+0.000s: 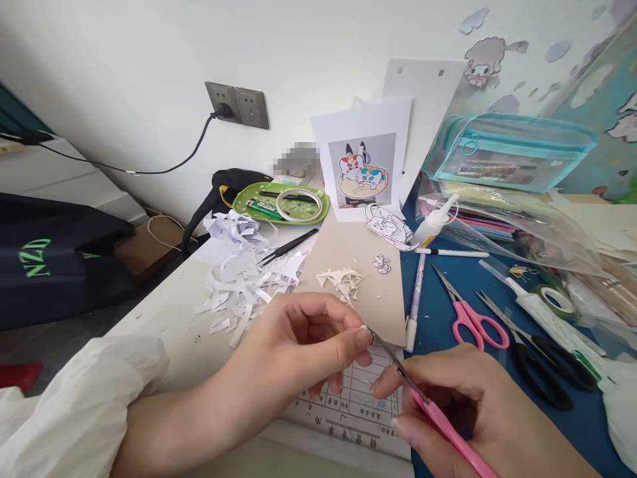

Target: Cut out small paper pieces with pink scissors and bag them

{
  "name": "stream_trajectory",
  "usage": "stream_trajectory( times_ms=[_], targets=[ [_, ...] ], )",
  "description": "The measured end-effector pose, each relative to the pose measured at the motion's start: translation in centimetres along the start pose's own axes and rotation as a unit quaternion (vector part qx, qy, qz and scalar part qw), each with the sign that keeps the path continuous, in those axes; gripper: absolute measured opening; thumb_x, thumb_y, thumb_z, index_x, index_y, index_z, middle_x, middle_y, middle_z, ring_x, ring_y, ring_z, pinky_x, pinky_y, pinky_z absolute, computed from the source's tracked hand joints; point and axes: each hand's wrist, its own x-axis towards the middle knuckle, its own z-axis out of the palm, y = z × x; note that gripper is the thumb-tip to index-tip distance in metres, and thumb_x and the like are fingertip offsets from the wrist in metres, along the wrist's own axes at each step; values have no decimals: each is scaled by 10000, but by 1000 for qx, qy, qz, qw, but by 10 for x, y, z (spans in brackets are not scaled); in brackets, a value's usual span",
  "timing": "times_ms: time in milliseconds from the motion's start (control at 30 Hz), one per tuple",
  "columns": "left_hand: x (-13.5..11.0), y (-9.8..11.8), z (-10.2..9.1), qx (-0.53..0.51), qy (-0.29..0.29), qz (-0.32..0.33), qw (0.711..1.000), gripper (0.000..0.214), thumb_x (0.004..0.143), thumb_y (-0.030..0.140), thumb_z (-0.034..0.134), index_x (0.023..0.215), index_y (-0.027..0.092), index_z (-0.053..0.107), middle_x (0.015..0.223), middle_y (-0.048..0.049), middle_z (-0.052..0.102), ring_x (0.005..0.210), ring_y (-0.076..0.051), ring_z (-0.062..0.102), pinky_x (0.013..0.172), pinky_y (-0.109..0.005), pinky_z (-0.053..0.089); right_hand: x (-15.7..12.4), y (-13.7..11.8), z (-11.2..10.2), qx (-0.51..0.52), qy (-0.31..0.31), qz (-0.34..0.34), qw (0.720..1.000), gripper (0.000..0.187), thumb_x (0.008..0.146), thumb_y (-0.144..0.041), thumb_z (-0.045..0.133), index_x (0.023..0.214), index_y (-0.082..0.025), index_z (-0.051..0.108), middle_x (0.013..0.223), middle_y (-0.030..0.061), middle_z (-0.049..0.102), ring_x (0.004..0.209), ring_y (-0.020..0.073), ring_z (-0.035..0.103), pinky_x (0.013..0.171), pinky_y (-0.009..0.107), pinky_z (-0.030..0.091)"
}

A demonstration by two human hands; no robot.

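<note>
My left hand (303, 345) is pinched shut on a tiny scrap of paper (365, 328) between thumb and forefinger. My right hand (468, 411) is closed around small pink-handled scissors (423, 398), whose thin blade tips meet the scrap at my left fingertips. Both hands hover over a brown card board (348, 265) and a printed form sheet (353, 411). Small white offcuts (343, 279) lie on the card just beyond my fingers.
A heap of paper shreds (243, 279) and black tweezers (286, 249) lie left. A green tray (279, 202) holds tape and a lighter. Pink scissors (472, 318), black scissors (542, 358), pens, a glue bottle (435, 222) and a printed cartoon picture (361, 166) sit right on the blue mat.
</note>
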Motion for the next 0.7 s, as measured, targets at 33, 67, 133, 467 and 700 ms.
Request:
stream_trajectory(
  times_ms=[33, 67, 133, 467, 700],
  targets=[
    [0, 0, 0, -1, 0, 3, 1000, 156, 774, 273, 695, 704, 154, 623, 589, 39, 607, 427, -26, 470, 377, -94, 368, 0, 0, 0, -6, 6, -9, 1000, 169, 691, -224, 605, 813, -219, 721, 501, -15, 472, 467, 132, 427, 413, 210, 366],
    [0, 0, 0, -3, -2, 6, 1000, 151, 779, 268, 690, 703, 155, 623, 567, 47, 590, 424, -25, 466, 378, -90, 366, 0, 0, 0, -15, 11, -19, 1000, 150, 696, -239, 601, 785, -222, 721, 502, -6, 482, 474, 143, 443, 407, 213, 371],
    [-1, -1, 1, -8, -9, 11, 1000, 146, 787, 255, 680, 697, 157, 622, 519, 59, 552, 417, -25, 460, 377, -86, 360, -1, 0, -1, -47, 22, -37, 998, 123, 706, -269, 595, 712, -220, 707, 509, 15, 505, 491, 164, 471, 394, 220, 372],
    [-1, 1, 2, -14, -1, 18, 1000, 146, 777, 244, 681, 690, 160, 600, 509, 64, 531, 405, -25, 441, 372, -89, 352, -2, -6, -4, -139, 11, -49, 989, 156, 740, -263, 554, 716, -205, 696, 512, 2, 501, 459, 140, 454, 395, 212, 395],
    [0, -1, 2, -17, -1, 27, 1000, 147, 782, 231, 669, 684, 157, 589, 520, 62, 526, 417, -30, 452, 371, -89, 356, 1, -8, -6, -240, 27, -115, 964, 153, 739, -161, 526, 596, -182, 577, 476, -39, 446, 413, 81, 394, 357, 145, 331]
  ],
)
